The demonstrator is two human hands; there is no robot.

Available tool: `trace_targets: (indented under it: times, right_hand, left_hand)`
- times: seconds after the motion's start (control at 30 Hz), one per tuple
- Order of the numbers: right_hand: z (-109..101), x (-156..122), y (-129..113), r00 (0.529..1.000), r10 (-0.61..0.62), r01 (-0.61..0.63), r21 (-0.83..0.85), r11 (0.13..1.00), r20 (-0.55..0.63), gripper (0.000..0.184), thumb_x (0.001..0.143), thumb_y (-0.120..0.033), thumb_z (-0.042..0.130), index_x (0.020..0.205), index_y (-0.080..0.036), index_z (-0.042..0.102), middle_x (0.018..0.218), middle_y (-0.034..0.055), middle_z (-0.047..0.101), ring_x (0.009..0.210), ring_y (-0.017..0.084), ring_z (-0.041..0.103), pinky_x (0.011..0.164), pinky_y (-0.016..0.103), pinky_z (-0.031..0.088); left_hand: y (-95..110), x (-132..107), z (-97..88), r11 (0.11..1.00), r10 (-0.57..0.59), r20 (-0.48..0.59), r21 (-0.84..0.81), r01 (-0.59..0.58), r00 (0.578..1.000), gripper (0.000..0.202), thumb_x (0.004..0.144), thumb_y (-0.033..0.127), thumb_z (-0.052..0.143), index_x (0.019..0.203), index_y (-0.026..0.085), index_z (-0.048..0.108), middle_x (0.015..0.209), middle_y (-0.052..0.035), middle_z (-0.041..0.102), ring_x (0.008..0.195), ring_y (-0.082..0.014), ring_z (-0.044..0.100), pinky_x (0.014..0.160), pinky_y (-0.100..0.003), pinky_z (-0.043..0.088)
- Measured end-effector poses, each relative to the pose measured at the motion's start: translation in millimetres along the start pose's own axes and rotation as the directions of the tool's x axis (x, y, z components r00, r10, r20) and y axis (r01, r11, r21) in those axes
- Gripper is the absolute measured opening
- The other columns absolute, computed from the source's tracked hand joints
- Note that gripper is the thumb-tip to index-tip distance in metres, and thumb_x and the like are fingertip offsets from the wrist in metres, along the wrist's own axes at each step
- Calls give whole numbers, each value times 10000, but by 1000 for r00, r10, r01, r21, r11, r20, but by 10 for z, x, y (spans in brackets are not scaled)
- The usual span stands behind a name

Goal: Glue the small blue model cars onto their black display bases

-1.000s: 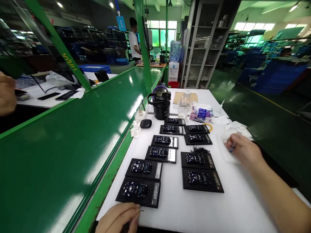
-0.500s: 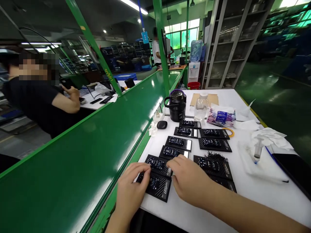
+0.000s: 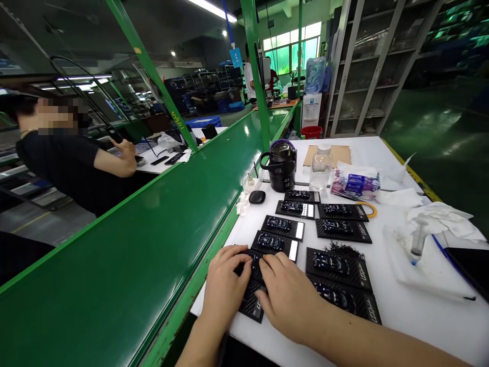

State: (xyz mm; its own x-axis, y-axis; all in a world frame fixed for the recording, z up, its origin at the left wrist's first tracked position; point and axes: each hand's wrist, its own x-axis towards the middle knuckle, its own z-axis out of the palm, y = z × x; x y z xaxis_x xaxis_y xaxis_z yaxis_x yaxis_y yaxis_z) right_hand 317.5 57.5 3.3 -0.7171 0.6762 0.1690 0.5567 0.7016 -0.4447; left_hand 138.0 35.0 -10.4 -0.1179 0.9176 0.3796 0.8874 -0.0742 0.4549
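Note:
Both hands meet over a dark toy-sized model car (image 3: 255, 258) on a black carbon-patterned plate in the near left row. My left hand (image 3: 226, 285) has thumb and forefinger curled together at the car's left end. From the right, my right hand (image 3: 286, 298) bends its fingertips onto the same car, its thumb lower down by the nearest plate (image 3: 252, 306). The fingers hide much of both plates. Just beyond is another model car (image 3: 270, 239) on its plate, with a white strip at one end. To the right sit more cars on lettered plates (image 3: 332, 262).
A black jug (image 3: 281, 168), a clear bottle (image 3: 321, 168) and a patterned packet (image 3: 355, 184) stand farther back. At right are a syringe (image 3: 418, 242) on a white pad and crumpled tissue (image 3: 445, 219). A green partition (image 3: 153, 229) runs along the left; a co-worker (image 3: 72, 158) is beyond it.
My right hand has shifted left from the plate's lettered end onto the car, closer to my left hand. My left hand has moved slightly right and up. The camera view has shifted slightly.

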Motion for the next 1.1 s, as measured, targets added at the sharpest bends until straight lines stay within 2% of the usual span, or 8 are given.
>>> trace_targets:
  times: [0.43,0.7,0.8,0.93,1.1]
  right_hand:
    - [52,18,31,999,-28,30,33,999,-47,424,937,-270,552,1328,-107,571,1156,127,579,1040,300,472,947,479,442]
    - [85,36,51,998,-56,56,-13,998,-40,403,931,-280,575,1298,-112,584,1112,120,585,1007,293,475,928,469,441]
    - [85,47,37,998,-58,56,-38,998,-40,419,930,-276,584,1308,-97,583,1108,126,590,1011,299,476,916,471,447]
    - [87,52,19,997,-52,49,-57,997,-52,422,932,-284,588,1304,-85,592,1107,135,593,1031,309,478,919,478,448]
    - [91,68,11,995,-77,69,-113,991,-66,423,940,-312,591,1292,-77,596,1088,143,595,1020,311,483,885,469,455]
  left_hand:
    - [2,-10,13,1000,-29,18,-8,29,999,154,866,248,590,779,264,717,1087,-13,732,1072,-287,615,977,-554,481]
    - [31,17,-23,995,-83,55,-47,86,995,133,840,250,587,761,253,694,1134,-42,707,1119,-292,602,1023,-535,460]
    - [20,51,-44,986,-145,80,-67,151,986,68,820,246,591,843,235,654,1203,-65,666,1158,-290,588,1040,-527,454]
    - [-4,98,-30,969,-229,103,-75,237,968,182,819,268,580,994,223,601,1214,-86,639,1165,-298,581,1047,-547,441]
    - [-1,131,-10,951,-291,124,-67,301,949,230,810,297,574,1024,212,581,1186,-92,634,1168,-307,577,1061,-544,421]
